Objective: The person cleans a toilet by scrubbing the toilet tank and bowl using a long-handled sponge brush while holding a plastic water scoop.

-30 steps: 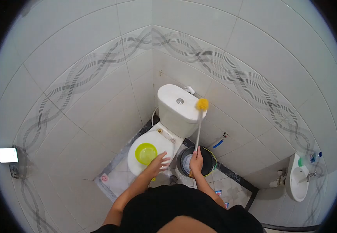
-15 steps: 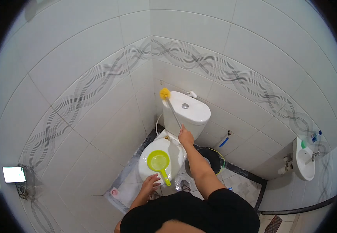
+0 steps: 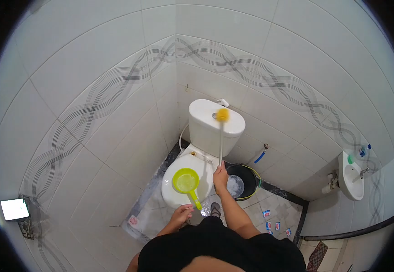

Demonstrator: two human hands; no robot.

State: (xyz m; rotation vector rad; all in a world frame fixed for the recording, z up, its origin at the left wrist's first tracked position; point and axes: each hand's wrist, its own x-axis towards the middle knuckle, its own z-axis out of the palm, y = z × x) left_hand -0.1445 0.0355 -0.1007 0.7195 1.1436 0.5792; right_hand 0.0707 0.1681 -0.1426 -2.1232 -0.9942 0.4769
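Observation:
My right hand (image 3: 220, 177) is closed around the light handle of a toilet brush (image 3: 221, 140). The brush points up, and its blurred yellow head appears in front of the cistern (image 3: 197, 113), over the flush button. On the closed white toilet lid (image 3: 168, 186) lies a lime-green dipper (image 3: 185, 180), its handle pointing toward me. Just left of that handle's end is my left hand (image 3: 181, 215), fingers loosely bent and partly apart, with nothing visible in them. I see a small gap between this hand and the dipper.
Right of the toilet stands a black bucket (image 3: 251, 183) with sudsy-looking contents. Several small blue, white and red packets (image 3: 269, 225) lie on the tiled floor. A blue-ended wall tap (image 3: 261, 156) and a small sink (image 3: 352, 179) are at right. A lit phone (image 3: 14, 209) is mounted on the left wall.
My right hand and the toilet brush have swung right, and the brush now stands more upright. My left hand's fingers have drawn in. The dipper stays on the lid.

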